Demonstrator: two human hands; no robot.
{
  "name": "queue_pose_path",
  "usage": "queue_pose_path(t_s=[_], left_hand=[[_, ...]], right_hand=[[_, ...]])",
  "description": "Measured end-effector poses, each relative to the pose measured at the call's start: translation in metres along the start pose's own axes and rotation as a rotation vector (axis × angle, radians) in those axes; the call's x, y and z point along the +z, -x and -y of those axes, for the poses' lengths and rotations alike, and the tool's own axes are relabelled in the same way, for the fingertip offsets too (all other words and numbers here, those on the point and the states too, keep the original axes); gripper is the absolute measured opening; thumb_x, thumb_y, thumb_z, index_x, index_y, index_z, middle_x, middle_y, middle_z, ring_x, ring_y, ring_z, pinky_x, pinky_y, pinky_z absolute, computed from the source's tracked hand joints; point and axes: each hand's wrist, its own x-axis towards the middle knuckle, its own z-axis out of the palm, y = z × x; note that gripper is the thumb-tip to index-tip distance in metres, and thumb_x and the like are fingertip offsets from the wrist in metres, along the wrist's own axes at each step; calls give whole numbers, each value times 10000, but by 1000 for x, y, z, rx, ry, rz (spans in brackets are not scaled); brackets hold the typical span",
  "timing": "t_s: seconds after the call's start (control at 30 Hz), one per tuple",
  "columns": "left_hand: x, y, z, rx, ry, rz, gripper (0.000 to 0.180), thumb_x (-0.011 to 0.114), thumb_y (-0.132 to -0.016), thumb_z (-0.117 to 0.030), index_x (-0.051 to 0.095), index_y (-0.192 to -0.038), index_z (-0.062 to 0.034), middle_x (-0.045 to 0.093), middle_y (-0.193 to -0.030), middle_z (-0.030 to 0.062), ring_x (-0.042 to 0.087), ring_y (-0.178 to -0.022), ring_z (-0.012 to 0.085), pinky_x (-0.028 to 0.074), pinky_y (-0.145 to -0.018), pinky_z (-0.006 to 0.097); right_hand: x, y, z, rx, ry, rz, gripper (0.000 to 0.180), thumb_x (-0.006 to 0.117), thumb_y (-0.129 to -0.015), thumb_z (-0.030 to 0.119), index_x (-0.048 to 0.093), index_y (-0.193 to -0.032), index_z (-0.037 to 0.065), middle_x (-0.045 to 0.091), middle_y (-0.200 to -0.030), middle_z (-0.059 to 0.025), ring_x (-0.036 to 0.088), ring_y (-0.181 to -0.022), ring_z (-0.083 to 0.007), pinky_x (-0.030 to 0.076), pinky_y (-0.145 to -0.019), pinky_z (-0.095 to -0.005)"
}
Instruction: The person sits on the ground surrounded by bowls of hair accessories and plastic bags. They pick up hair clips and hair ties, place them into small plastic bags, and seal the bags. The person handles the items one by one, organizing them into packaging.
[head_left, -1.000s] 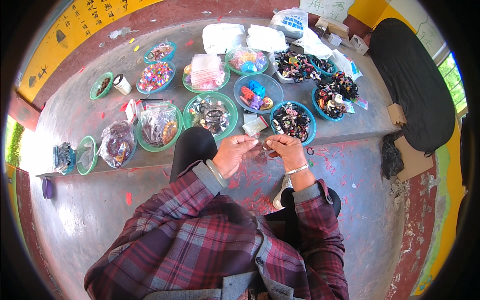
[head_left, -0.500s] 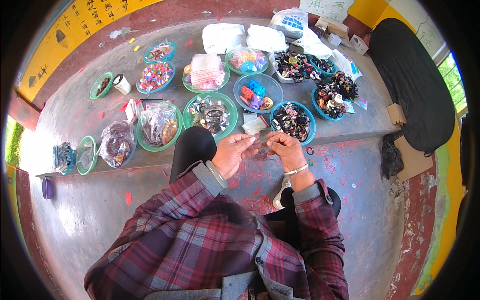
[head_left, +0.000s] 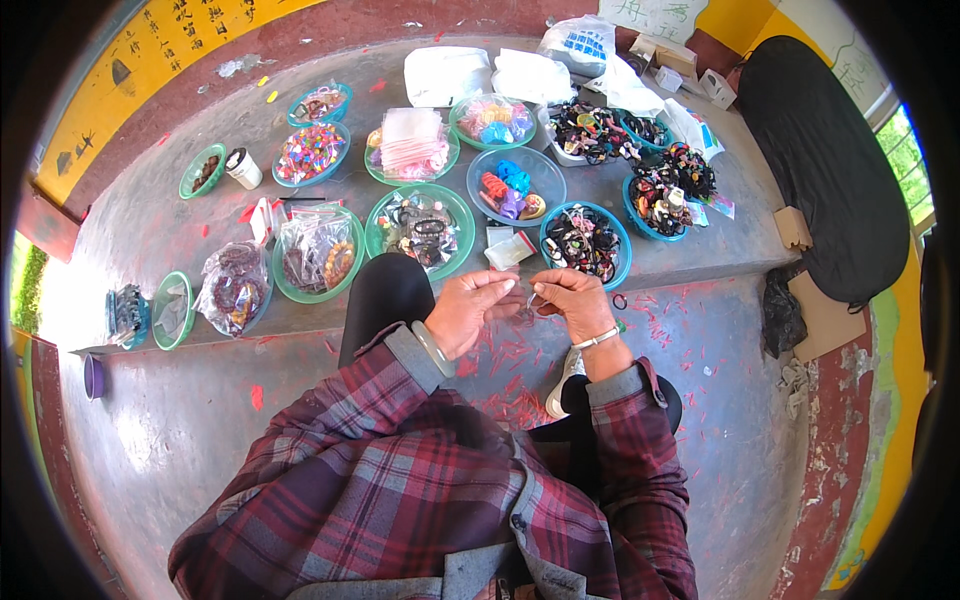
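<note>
My left hand and my right hand face each other above my lap, fingertips a small gap apart. Both pinch with thumb and forefinger. A thin pale loop shows at the right fingertips; its kind is too small to make out. Whatever the left fingers hold is hidden. Just beyond the hands lies a small clear packet on the ledge. Near it stand a blue bowl of dark hair ties and a green bowl of bagged beaded pieces.
Several more bowls cover the raised ledge, among them one of colourful beads and one of scrunchies. White bags lie at the back. A long black case leans at right. Red scraps litter the floor.
The thin pale loop now shows more plainly below the right fingertips. Both hands have shifted only slightly; the bowls stay put.
</note>
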Motion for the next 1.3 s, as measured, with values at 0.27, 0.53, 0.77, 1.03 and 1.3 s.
queue_pose_path(t_s=[0.27, 0.53, 0.77, 1.03, 1.3], left_hand=[[0, 1, -6, -58, 47, 33, 248, 481, -871, -97, 512, -1070, 48, 586, -980, 152, 585, -916, 233, 485, -798, 311], [-6, 0, -11, -129, 183, 100, 241, 439, -862, -46, 497, -1064, 70, 554, -1051, 192, 566, -963, 284, 465, -849, 324], [-7, 3, -18, -156, 334, 167, 263, 433, -815, -2, 492, -1059, 75, 541, -1068, 190, 563, -952, 279, 455, -860, 322], [-11, -3, -2, -87, 68, 23, 176, 525, -853, -124, 538, -965, 11, 588, -977, 137, 590, -884, 206, 487, -768, 280], [-4, 1, -11, -19, -99, -54, 140, 497, -863, -94, 552, -930, 16, 613, -885, 102, 607, -816, 169, 496, -708, 260]], right_hand=[[2, 2, 0, -150, 43, 26, 160, 580, -770, -1, 637, -920, 6, 602, -786, -24, 567, -611, -96, 463, -525, -203], [1, 3, 1, -301, 115, 98, 130, 536, -760, -59, 640, -824, -14, 578, -800, -51, 540, -618, -105, 443, -533, -221], [2, 3, 2, -388, 223, 88, 163, 508, -760, -80, 643, -814, -8, 563, -790, -39, 542, -608, -90, 444, -531, -206], [6, 3, 0, -448, 367, 101, 201, 484, -759, -101, 645, -825, 0, 567, -804, -38, 538, -648, -91, 448, -558, -206], [2, 5, 9, -300, 180, 73, 229, 544, -797, 20, 584, -1023, 18, 592, -881, -26, 536, -735, -72, 441, -642, -201]])
